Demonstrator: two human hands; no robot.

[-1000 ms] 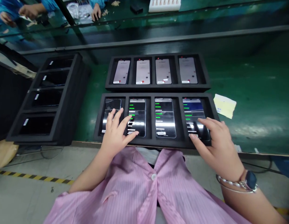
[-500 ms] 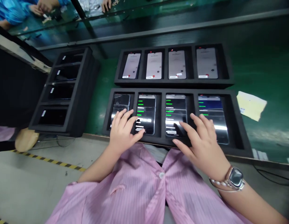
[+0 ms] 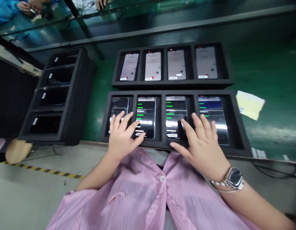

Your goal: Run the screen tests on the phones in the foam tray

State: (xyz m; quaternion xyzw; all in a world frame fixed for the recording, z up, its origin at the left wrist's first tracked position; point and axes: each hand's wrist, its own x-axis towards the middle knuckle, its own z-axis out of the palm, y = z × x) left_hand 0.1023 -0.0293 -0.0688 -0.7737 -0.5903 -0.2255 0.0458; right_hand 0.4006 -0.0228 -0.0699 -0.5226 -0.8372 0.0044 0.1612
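Observation:
Several phones lie face up in the compartments of a black foam tray [image 3: 162, 93] right in front of me. My left hand [image 3: 122, 135], fingers spread, is over the leftmost phone [image 3: 120, 103] and the edge of the second phone [image 3: 148, 110], whose dark screen shows green and white text lines. My right hand [image 3: 202, 140], open too, spreads between the third phone [image 3: 175, 110] and the rightmost phone [image 3: 211, 105], covering part of the latter. Neither hand grasps anything; whether the fingertips touch the screens I cannot tell.
Behind stands a second foam tray [image 3: 172, 83] of phones with pale screens. On the left, stacked foam trays [image 3: 69, 105] hold dark-screened phones. A yellow paper [image 3: 250, 104] lies to the right. Across the bench, a co-worker's blue sleeve [image 3: 5, 11] and hands appear.
The whole view has shifted slightly, so the trays sit a little further left in the picture. Both hands keep about the same places over the phones, fingers still spread.

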